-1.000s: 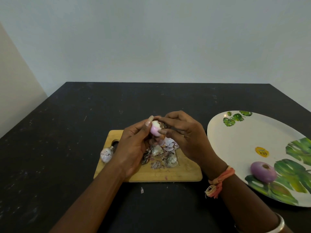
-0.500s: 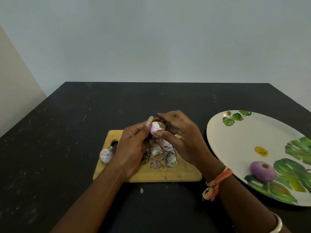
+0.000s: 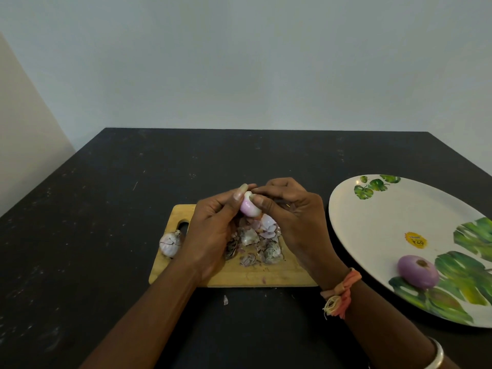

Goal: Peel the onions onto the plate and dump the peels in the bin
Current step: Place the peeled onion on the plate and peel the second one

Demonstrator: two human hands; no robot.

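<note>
Peeling at centre frame: small onion [image 3: 249, 207] cradled from its left side by the left hand [image 3: 210, 235], thumb and fingers curled round it, and nipped at its upper tip by the right hand [image 3: 290, 217], thumb and forefinger pressed together on what looks like a last scrap of skin. Held clear above the cutting board [image 3: 266, 278], long axis tilted, pale tip toward the top of the frame, pink-purple belly down toward the peels [image 3: 255, 243]. Smooth, glossy, nearly bare on the side facing the camera; far side hidden, so no telling about leftover skin there. Underneath, a heap of dry flakes, papery, curled, mauve and grey, all on pale wood with a slot handle at the left end. Sitting at that left edge, touching the board, an unpeeled onion [image 3: 170, 245], cracked papery coat, stubby stalk up. Off at the right of frame, well apart from the hands, a big oval plate [image 3: 372, 222], white with green leaf prints and a yellow sticker [image 3: 415, 239], already carrying one peeled onion [image 3: 418, 271], round, matte purple, near the lower rim. So: plate to the right of the grip, right hand nearer, probably the one to carry across once stripped clean. One stray flake [image 3: 225, 299] down on the black table [image 3: 106, 209], just below the board. No bin anywhere in view.
</note>
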